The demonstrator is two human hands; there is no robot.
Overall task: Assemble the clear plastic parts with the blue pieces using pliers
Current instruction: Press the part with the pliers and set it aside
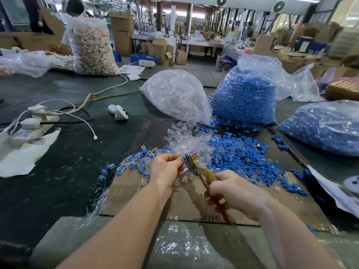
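Head view, right hand (233, 191) clenched around the pliers (204, 171) handles, left hand (167, 169) pinching a small part at the plier head (too small to identify), loose clear plastic parts (186, 140) and blue pieces (237, 152) heaped on cardboard (136, 191) just beyond, bagged stock behind.

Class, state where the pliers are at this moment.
In the head view, the pliers sit centre frame over the cardboard sheet: the right hand grips the handles, and the left hand meets the head.
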